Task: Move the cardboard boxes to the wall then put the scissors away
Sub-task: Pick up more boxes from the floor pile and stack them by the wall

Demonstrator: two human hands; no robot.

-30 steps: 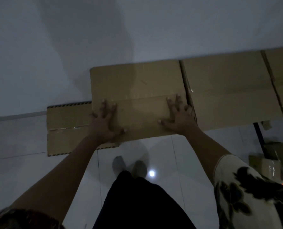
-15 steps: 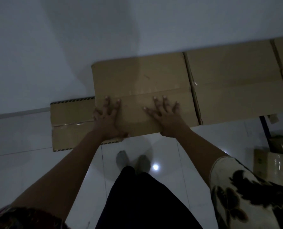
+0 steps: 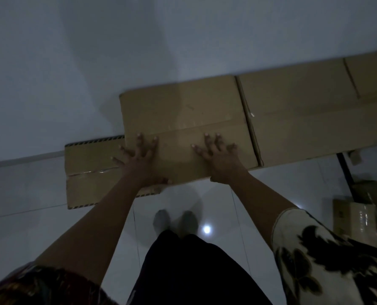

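fingers spread wide, the left hand [image 3: 139, 160] and right hand [image 3: 219, 160] press flat on the near half of a cardboard box [image 3: 183, 111] standing against the wall [image 3: 117, 51]. a second box [image 3: 310, 119] touches its right side. a lower box [image 3: 88, 172] with striped edges sits at its left on the tiled floor [image 3: 29, 216].

Four cardboard boxes along the wall, going by the seams: striped-edged box [image 3: 88, 172] at 9 o'clock, middle box [image 3: 183, 111] at 12, wide box [image 3: 304, 119] and corner box [image 3: 372, 75] toward 2. Two smaller cartons [image 3: 348, 216] at 4. Two hands: left hand [image 3: 139, 159], right hand [image 3: 218, 159]. Two feet [image 3: 161, 219] at 6.
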